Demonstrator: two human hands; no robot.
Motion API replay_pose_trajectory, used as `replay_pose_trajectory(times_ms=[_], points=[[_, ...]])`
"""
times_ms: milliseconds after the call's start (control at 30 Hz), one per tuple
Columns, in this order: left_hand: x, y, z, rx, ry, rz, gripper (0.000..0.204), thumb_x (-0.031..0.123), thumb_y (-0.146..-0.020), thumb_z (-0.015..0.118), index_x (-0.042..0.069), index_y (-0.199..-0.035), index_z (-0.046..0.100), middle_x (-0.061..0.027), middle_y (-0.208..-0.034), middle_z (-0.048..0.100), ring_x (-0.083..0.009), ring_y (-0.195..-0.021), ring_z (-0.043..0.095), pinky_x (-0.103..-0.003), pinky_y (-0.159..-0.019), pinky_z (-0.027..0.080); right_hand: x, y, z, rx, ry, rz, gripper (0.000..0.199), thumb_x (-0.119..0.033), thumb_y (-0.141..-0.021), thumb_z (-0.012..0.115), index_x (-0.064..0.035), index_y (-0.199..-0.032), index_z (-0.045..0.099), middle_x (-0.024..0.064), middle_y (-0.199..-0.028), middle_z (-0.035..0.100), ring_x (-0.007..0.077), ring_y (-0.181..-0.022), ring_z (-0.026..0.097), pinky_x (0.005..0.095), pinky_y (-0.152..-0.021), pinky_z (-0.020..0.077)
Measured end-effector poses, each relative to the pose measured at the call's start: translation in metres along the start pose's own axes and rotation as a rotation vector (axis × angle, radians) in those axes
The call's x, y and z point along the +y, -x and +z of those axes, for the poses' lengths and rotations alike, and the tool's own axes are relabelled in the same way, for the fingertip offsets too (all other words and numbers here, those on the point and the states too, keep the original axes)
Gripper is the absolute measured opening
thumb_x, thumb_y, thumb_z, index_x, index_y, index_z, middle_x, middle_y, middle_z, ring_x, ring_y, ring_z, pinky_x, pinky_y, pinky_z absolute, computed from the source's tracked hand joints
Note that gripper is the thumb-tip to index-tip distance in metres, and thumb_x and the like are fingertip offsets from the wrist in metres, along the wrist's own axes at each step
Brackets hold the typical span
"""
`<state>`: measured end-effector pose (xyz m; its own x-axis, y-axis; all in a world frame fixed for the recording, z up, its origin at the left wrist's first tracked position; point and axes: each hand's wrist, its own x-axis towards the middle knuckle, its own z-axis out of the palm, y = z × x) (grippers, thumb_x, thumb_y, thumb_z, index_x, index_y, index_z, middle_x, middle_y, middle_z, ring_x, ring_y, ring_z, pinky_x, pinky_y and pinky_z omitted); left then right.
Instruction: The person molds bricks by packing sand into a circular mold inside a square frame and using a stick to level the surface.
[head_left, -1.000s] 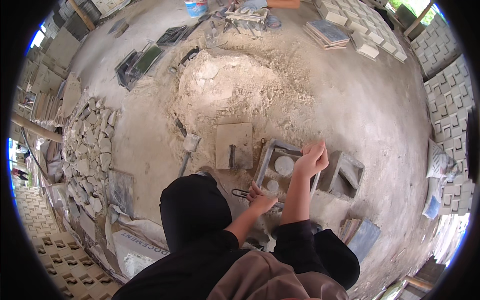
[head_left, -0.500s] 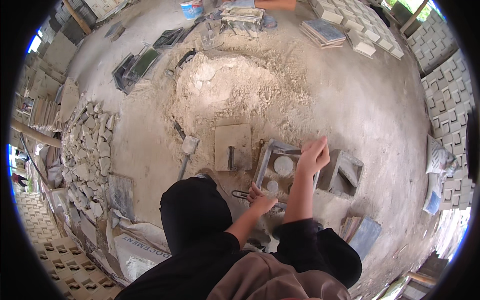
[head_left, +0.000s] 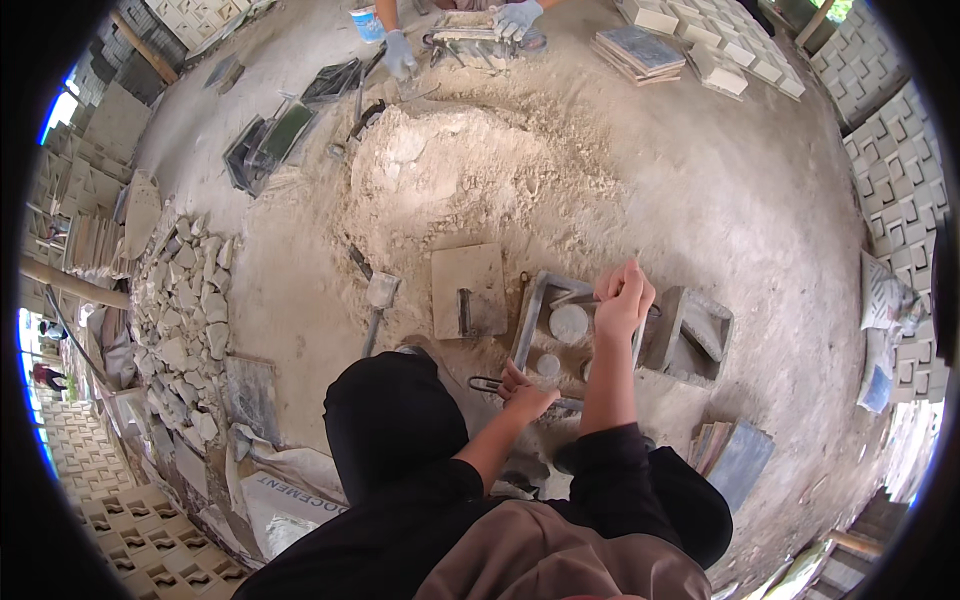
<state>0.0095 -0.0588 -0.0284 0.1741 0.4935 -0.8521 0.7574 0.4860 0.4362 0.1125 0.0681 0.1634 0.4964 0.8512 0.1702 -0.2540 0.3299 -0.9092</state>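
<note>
The ground [head_left: 760, 230] is dusty grey concrete, with a big pale heap of sandy mix [head_left: 470, 170] in the middle. Patterned blocks [head_left: 900, 190] are stacked along the right side, and broken flat stones [head_left: 185, 310] lie in a pile on the left. A square metal mould [head_left: 580, 335] sits on the ground just in front of the person, with round grey lumps inside it. A flat square board [head_left: 470, 290] lies just beside it on the left, and a trowel [head_left: 378, 300] lies further left. The right hand [head_left: 622, 300] rests on the far edge of the mould, fingers curled tight; what it pinches I cannot tell. The left hand [head_left: 525, 392] rests at the near edge, fingers bent loosely, holding nothing.
</note>
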Motion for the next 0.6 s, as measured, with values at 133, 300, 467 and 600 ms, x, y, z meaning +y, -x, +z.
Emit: replay_pose_trajectory(times_ms=[133,300,467,600], points=[[0.015,0.009,-0.014,-0.193,0.004,0.029,0.081,0.047,-0.068,0.052,-0.012,-0.121,0.034,-0.0263,-0.122,0.038,-0.0363,-0.116,0.034,-0.040,-0.094,0.030,0.005,-0.002,-0.005,-0.180,0.043,0.057,0.039,-0.017,-0.085,0.037,-0.0070,-0.048,0.030,-0.0004,-0.043,0.029,0.0091,-0.039,0.027,0.0251,-0.039,0.0222],[0.030,0.031,-0.001,0.442,-0.072,-0.054,0.081,0.049,-0.067,0.051,-0.009,-0.121,0.036,-0.0269,-0.118,0.042,-0.0348,-0.115,0.037,-0.038,-0.095,0.029,-0.007,-0.004,-0.003,-0.294,0.063,0.175,0.037,-0.015,-0.078,0.038,-0.0052,-0.043,0.027,0.0005,-0.041,0.031,0.0092,-0.040,0.029,0.0250,-0.040,0.0220],[0.000,0.001,-0.014,-0.195,0.028,0.064,0.080,0.048,-0.067,0.052,-0.010,-0.120,0.037,-0.0290,-0.124,0.036,-0.0350,-0.119,0.031,-0.040,-0.096,0.028,-0.003,0.005,0.002,-0.412,0.087,0.189,0.034,-0.013,-0.075,0.037,-0.0054,-0.044,0.027,0.0021,-0.041,0.027,0.0122,-0.040,0.028,0.0271,-0.041,0.0230],[0.017,0.019,-0.010,0.017,-0.020,0.003,0.079,0.048,-0.068,0.051,-0.011,-0.119,0.037,-0.0302,-0.124,0.035,-0.0382,-0.118,0.031,-0.041,-0.096,0.027,-0.019,0.007,-0.006,-0.607,0.071,0.274,0.032,-0.012,-0.074,0.037,-0.0037,-0.044,0.028,0.0016,-0.042,0.029,0.0109,-0.041,0.027,0.0263,-0.041,0.0215]])
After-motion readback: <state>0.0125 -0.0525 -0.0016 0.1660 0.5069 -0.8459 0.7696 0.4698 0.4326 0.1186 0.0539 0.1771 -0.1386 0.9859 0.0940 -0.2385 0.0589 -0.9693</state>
